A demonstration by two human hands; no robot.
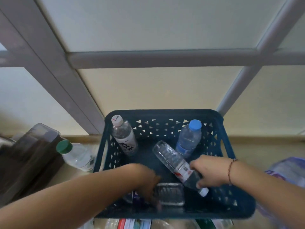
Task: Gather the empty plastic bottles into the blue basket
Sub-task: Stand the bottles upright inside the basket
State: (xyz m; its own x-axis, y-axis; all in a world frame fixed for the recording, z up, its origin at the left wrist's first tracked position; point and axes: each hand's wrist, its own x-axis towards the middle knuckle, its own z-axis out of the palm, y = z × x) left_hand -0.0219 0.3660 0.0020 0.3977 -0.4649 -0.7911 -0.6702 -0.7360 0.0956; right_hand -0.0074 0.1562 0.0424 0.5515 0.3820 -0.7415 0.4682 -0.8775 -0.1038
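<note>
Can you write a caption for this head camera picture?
Two hands, left and right, place clear plastic bottles into a dark blue lattice plastic basket.

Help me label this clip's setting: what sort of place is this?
Probably indoors at home, on a floor beside a frosted-glass partition with a grey frame. A blue basket holds bottles, and a green-capped bottle stands beside it. Exact room: cannot tell.

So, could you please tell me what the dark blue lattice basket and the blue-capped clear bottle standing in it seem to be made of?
The dark blue lattice basket looks like matte moulded plastic, given its triangular cut-outs. The blue-capped clear bottle seems thin, glossy, see-through plastic with ribbed walls.
</note>
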